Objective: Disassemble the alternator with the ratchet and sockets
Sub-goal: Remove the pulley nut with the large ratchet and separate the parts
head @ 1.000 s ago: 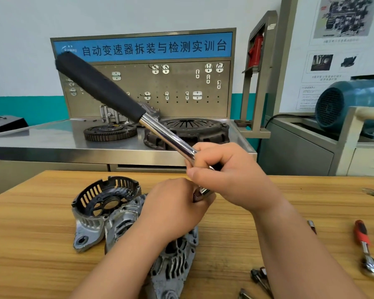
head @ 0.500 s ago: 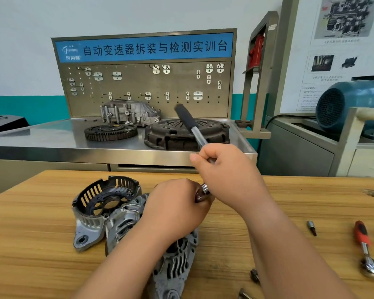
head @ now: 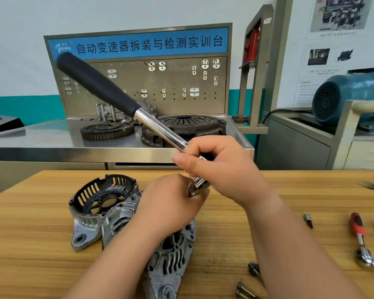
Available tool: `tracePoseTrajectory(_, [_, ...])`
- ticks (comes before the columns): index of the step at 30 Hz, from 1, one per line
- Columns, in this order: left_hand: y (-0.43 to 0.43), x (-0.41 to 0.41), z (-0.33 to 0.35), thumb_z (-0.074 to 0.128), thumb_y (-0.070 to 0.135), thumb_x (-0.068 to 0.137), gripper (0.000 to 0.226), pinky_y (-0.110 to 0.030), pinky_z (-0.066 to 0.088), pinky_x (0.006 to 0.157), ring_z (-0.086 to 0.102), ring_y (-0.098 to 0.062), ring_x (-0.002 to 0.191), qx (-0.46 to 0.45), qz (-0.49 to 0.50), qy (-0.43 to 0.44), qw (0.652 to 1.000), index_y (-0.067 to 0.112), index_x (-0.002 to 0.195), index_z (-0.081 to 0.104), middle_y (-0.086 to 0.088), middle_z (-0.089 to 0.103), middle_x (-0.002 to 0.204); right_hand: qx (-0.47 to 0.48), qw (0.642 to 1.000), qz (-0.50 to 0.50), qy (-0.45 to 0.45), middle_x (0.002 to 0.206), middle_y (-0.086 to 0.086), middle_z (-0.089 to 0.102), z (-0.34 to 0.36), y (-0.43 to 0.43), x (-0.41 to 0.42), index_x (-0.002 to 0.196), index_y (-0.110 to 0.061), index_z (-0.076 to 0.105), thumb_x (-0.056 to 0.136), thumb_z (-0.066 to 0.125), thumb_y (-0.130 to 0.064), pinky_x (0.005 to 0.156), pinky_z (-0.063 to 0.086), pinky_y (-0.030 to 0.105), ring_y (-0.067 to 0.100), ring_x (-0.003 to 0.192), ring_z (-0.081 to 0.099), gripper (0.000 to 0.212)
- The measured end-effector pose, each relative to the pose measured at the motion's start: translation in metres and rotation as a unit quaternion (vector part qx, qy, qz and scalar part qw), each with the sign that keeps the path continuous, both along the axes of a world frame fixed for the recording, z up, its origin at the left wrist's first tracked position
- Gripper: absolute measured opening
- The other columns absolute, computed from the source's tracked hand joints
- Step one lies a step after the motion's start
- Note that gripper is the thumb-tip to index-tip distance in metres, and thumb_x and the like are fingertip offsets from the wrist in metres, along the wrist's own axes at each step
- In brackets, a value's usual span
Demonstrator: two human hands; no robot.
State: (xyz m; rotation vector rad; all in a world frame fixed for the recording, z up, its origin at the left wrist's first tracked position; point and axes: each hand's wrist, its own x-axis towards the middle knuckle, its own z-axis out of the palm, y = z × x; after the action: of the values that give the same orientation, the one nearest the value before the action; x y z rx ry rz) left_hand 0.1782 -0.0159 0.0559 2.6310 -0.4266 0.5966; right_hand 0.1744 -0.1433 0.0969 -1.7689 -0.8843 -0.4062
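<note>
A grey alternator body (head: 171, 253) lies on the wooden table (head: 30, 255) near the front edge. My left hand (head: 171, 203) is curled over its top, hiding what it grips. My right hand (head: 220, 167) grips the chrome shaft of a long ratchet (head: 121, 102) close to its head. The ratchet's black handle points up and to the left. Its head and socket (head: 200, 186) sit between my two hands. A detached slotted alternator end cover (head: 95, 203) rests to the left, touching the body.
A second ratchet with a red grip (head: 361, 238), a small bit (head: 308, 221) and loose bolts (head: 249, 283) lie on the right of the table. Behind stands a steel bench (head: 41, 145) with a flywheel (head: 107, 130), a clutch cover (head: 194, 126) and a pegboard. A blue motor (head: 350, 96) sits far right.
The ratchet handle swung away toward the bench half a second ago and has swung back up to the left. My left hand stays on the alternator.
</note>
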Motion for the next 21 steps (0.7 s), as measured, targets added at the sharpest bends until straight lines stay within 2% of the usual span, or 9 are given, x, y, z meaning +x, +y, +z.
tracePoseTrajectory(3, [-0.001,-0.002,-0.001,0.048,0.044,0.086,0.046,-0.028,0.024,0.044,0.039,-0.017,0.045,0.001,0.022,-0.001,1.0,0.018,0.05,0.035,0.001,0.038,0.043,-0.005,0.994,-0.11,0.011,0.063,0.005,0.054,-0.001,0.01,-0.004,0.069,-0.009,0.06,0.088,0.066,-0.033,0.065,0.052,0.041,0.023,0.065,0.053,0.031])
tracePoseTrajectory(6, [-0.001,-0.005,0.002,0.052,0.036,0.082,0.049,-0.028,0.018,0.042,0.038,-0.024,0.047,-0.006,0.029,0.001,1.0,0.018,0.044,0.026,0.0,0.027,0.036,-0.045,0.971,-0.232,0.025,0.057,-0.003,0.053,-0.002,0.018,-0.008,0.072,-0.015,0.059,0.092,0.057,-0.04,0.061,0.048,0.035,0.013,0.059,0.051,0.032])
tracePoseTrajectory(9, [-0.002,-0.005,0.003,0.052,0.035,0.083,0.05,-0.028,0.018,0.042,0.027,-0.019,0.041,0.004,0.028,0.015,0.999,0.018,0.045,0.025,0.002,0.024,0.037,-0.101,0.953,-0.28,0.051,0.061,-0.007,0.054,0.0,0.017,-0.009,0.077,-0.019,0.059,0.098,0.045,-0.04,0.063,0.047,0.035,0.016,0.065,0.055,0.034])
tracePoseTrajectory(12, [-0.002,-0.004,0.002,0.049,0.038,0.083,0.046,-0.028,0.021,0.044,0.03,-0.016,0.043,0.01,0.02,0.021,1.0,0.018,0.047,0.028,0.002,0.03,0.04,-0.129,0.948,-0.286,0.057,0.066,-0.005,0.057,0.001,0.014,-0.008,0.082,-0.019,0.062,0.099,0.041,-0.042,0.07,0.051,0.04,0.018,0.072,0.058,0.036])
tracePoseTrajectory(15, [-0.001,-0.003,0.002,0.049,0.038,0.084,0.046,-0.028,0.023,0.045,0.035,-0.018,0.047,0.0,0.013,0.024,1.0,0.018,0.047,0.031,0.002,0.035,0.044,-0.126,0.962,-0.235,0.05,0.077,-0.014,0.063,0.001,0.008,-0.007,0.087,-0.028,0.066,0.098,0.045,-0.035,0.073,0.053,0.035,0.008,0.078,0.062,0.025])
tracePoseTrajectory(16, [0.0,-0.002,0.002,0.05,0.039,0.084,0.046,-0.028,0.024,0.045,0.038,-0.019,0.049,-0.006,0.012,0.025,1.0,0.018,0.047,0.033,0.002,0.038,0.045,-0.132,0.971,-0.192,0.046,0.084,-0.021,0.063,0.002,0.005,-0.006,0.093,-0.035,0.067,0.099,0.046,-0.031,0.074,0.051,0.026,0.002,0.084,0.062,0.023])
tracePoseTrajectory(18, [0.0,-0.001,0.001,0.053,0.042,0.084,0.046,-0.027,0.03,0.047,0.045,-0.019,0.053,-0.014,0.012,0.023,1.0,0.018,0.048,0.038,0.002,0.044,0.048,-0.132,0.988,-0.074,0.032,0.092,-0.026,0.062,0.004,-0.005,-0.005,0.11,-0.046,0.064,0.099,0.048,-0.02,0.076,0.046,0.012,-0.006,0.094,0.059,0.032])
tracePoseTrajectory(20, [0.002,-0.002,0.001,0.055,0.046,0.084,0.045,-0.025,0.034,0.048,0.051,-0.015,0.056,-0.012,0.008,0.015,1.0,0.019,0.05,0.043,0.002,0.05,0.051,-0.094,0.994,0.046,0.04,0.096,-0.016,0.063,0.005,-0.016,-0.003,0.119,-0.043,0.062,0.095,0.053,-0.008,0.079,0.049,0.015,-0.001,0.093,0.06,0.043])
tracePoseTrajectory(21, [0.002,-0.002,0.0,0.056,0.047,0.084,0.042,-0.024,0.036,0.049,0.053,-0.012,0.057,-0.012,0.001,0.009,1.0,0.02,0.053,0.045,0.003,0.053,0.053,-0.077,0.991,0.094,0.048,0.097,-0.008,0.063,0.005,-0.02,-0.003,0.12,-0.039,0.063,0.093,0.055,-0.003,0.075,0.05,0.017,0.001,0.088,0.06,0.045])
